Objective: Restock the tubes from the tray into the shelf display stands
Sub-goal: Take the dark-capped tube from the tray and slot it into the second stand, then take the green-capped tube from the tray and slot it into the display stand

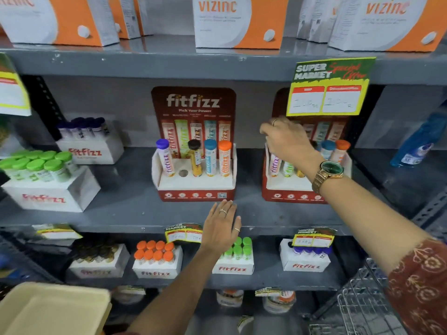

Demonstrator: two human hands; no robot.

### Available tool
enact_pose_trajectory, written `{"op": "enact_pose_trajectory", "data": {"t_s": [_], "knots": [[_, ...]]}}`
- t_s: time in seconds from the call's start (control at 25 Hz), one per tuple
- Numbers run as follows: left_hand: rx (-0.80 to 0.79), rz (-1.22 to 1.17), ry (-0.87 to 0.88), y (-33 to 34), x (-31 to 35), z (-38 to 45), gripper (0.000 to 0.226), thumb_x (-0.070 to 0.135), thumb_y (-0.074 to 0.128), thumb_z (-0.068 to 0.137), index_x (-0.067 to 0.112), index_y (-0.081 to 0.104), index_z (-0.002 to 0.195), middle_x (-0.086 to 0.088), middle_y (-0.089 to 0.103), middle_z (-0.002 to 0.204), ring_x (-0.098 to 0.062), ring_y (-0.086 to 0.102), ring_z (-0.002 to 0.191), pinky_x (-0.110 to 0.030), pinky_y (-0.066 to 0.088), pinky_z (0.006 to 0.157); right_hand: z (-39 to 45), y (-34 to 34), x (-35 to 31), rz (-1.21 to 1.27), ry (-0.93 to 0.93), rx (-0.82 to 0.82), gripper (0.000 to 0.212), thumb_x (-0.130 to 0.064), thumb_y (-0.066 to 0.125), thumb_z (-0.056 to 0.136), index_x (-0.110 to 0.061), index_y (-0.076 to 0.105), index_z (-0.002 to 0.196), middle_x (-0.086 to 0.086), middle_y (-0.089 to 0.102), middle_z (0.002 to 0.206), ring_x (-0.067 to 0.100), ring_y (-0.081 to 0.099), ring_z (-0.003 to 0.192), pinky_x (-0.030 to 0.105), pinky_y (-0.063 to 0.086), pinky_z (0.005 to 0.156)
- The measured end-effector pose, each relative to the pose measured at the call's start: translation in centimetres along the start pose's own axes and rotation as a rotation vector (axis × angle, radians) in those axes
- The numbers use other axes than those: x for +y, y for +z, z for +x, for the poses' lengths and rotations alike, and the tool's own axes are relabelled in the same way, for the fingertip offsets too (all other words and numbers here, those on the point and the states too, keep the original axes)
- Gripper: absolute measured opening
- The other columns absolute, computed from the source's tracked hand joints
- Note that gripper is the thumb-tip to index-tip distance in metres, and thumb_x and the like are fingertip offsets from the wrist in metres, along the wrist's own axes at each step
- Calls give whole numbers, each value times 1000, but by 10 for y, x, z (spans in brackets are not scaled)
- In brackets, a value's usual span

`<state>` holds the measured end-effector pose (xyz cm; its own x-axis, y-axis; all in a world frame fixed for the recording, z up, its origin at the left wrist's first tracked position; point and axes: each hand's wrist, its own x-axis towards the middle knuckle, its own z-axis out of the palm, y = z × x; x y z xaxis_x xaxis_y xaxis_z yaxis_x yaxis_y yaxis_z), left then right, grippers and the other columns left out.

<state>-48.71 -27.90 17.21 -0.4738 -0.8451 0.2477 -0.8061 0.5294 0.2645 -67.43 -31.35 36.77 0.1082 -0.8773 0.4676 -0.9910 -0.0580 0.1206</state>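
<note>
The middle fitfizz display stand (193,182) holds a purple-capped tube (165,157), a black-capped tube (195,158), a blue one (210,157) and an orange one (225,158); its second hole (183,173) is empty. My left hand (221,224) lies flat and open on the shelf edge just below this stand. My right hand (286,140) reaches over the left side of the right display stand (290,189), fingers curled down over the caps of its tubes (287,169); what it grips is hidden. A beige tray (50,310) shows at the bottom left, no tubes visible in it.
White fitfizz boxes of green-capped tubes (41,170) and purple-capped tubes (84,131) stand at the left. More boxes (157,259) fill the lower shelf. A special-offer sign (329,88) hangs over the right stand. A wire basket (362,303) is at the bottom right, a blue bottle (418,141) at the far right.
</note>
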Motion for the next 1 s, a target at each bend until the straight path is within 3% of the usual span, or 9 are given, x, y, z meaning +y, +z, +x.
{"op": "enact_pose_trajectory", "data": {"t_s": [0.08, 0.16, 0.28, 0.44, 0.68, 0.76, 0.88, 1.0], "knots": [[25, 27, -29, -15, -26, -24, 47, 32, 31, 100, 11, 39, 142, -5, 40, 150, -19, 29, 142, -33, 12, 121, 4, 7, -38, 45, -113, 101, 20, 1, 56, 79, -5, 63, 97, 17, 65, 96, 34, 59, 95, 40, 52, 60], [73, 52, -85, -32, -56, -54, 42, 24, 42, 96, 5, 51, 132, -12, 53, 139, -25, 45, 133, -39, 28, 116, 7, 12, -83, 63, -260, 190, 16, 5, 65, 72, -1, 66, 86, 18, 68, 81, 34, 65, 79, 36, 53, 46], [116, 108, -181, -52, -102, -106, 33, 16, 62, 80, -2, 68, 108, -18, 71, 111, -33, 67, 105, -49, 53, 91, 10, 24, -157, 117, -410, 153, 16, 3, 66, 71, 0, 65, 87, 18, 68, 81, 33, 65, 81, 36, 52, 46], [16, 201, -363, -73, -160, -186, 45, 23, 43, 82, -4, 69, 106, -18, 72, 107, -33, 70, 99, -48, 58, 81, -2, 41, -261, 218, -611, 106, 13, 2, 69, 63, -2, 65, 75, 16, 66, 73, 32, 66, 70, 35, 53, 43], [-97, 254, -655, -83, -222, -310, 51, 25, 35, 82, -3, 69, 108, -18, 72, 108, -32, 71, 96, -47, 58, 78, -46, 73, -400, 344, -849, -10, 24, -1, 81, 49, -8, 67, 68, 8, 66, 64, 26, 64, 59, 23, 44, 31], [-101, 228, -771, -78, -238, -350, 48, 24, 40, 86, -2, 64, 117, -19, 67, 120, -33, 66, 107, -49, 54, 87, -70, 86, -441, 378, -946, -81, 25, -3, 82, 50, -9, 68, 70, 7, 66, 65, 26, 66, 61, 23, 45, 34], [-175, 158, -954, -58, -256, -408, 53, 26, 41, 98, 5, 29, 145, -14, 31, 153, -29, 31, 141, -46, 26, 115, -109, 114, -494, 372, -1060, -296, 21, -6, 71, 69, -9, 67, 90, 10, 67, 86, 28, 65, 82, 31, 49, 50], [-237, 117, -1100, -39, -267, -452, 58, 31, 32, 101, 11, 10, 150, -9, 10, 160, -24, 12, 147, -41, 12, 119, -147, 144, -536, 389, -1127, -542, 24, -5, 49, 86, -9, 59, 108, 11, 60, 108, 29, 55, 102, 37, 49, 67]]}}
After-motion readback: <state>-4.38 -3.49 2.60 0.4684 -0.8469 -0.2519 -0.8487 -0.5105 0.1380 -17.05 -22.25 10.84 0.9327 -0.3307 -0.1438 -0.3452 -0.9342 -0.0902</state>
